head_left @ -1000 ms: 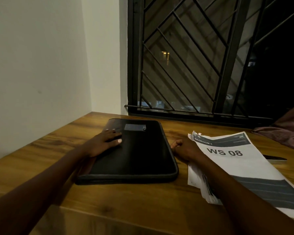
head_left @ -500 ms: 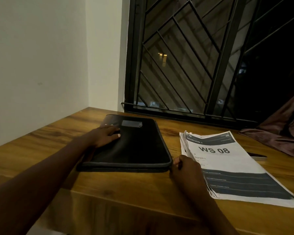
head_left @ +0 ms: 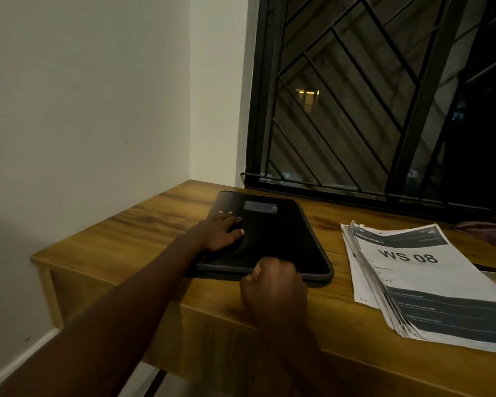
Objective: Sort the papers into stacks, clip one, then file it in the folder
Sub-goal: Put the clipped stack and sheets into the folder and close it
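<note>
A black zip folder (head_left: pixel 281 242) lies closed on the wooden table (head_left: pixel 126 242), near the back left corner. My left hand (head_left: pixel 221 233) rests flat on the folder's left part, fingers spread. My right hand (head_left: pixel 272 285) is curled into a fist against the folder's near edge, left of its near right corner; its fingertips are hidden, so what they pinch is unclear. To the right lies a thick stack of papers (head_left: pixel 430 282), its top sheet printed "WS 08", loose edges fanned along the left side.
A barred window (head_left: pixel 355 110) runs behind the table and a plain wall stands to the left. A dark reddish cloth (head_left: pixel 493 233) lies at the far right. A thin dark object (head_left: pixel 493 269) pokes out from under the papers.
My right hand has slid from the folder's right side, round the near right corner and leftward along the near edge. My left hand stays flat on the folder. The camera has shifted.
</note>
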Demonstrator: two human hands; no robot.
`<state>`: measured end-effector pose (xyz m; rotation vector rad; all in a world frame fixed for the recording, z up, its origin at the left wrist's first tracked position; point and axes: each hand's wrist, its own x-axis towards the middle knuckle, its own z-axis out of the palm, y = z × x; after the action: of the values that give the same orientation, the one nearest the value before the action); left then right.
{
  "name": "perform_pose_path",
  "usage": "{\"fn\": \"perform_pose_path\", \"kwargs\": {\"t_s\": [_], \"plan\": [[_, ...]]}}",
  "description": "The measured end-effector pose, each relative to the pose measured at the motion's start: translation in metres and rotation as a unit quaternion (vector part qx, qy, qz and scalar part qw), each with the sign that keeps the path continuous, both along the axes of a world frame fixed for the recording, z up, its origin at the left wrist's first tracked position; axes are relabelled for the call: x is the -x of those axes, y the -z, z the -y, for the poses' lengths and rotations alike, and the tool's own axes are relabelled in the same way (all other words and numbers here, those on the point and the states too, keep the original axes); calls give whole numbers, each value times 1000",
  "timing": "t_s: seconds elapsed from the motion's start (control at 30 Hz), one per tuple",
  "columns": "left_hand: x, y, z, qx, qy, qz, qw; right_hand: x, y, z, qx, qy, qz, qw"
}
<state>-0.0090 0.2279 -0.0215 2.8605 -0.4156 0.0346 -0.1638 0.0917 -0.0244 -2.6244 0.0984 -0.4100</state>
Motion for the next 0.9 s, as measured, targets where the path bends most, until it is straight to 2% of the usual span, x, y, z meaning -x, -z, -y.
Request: {"fn": "perform_pose_path", "kwargs": {"t_s": [0.33, 0.47, 0.73, 0.9], "plan": [[6, 9, 7, -11, -31, 11, 999, -6, -3, -56, 21, -124, 24, 992], [10, 10, 2, 36, -32, 27, 998, -7, -2, -59, 29, -144, 36, 988], [14, 4, 3, 42, -23, 16, 999, -8, -2, -58, 19, -170, 35, 985], [15, 4, 13, 30, -76, 77, 994, -12, -4, -44, -29, -158, -10, 987]]}}
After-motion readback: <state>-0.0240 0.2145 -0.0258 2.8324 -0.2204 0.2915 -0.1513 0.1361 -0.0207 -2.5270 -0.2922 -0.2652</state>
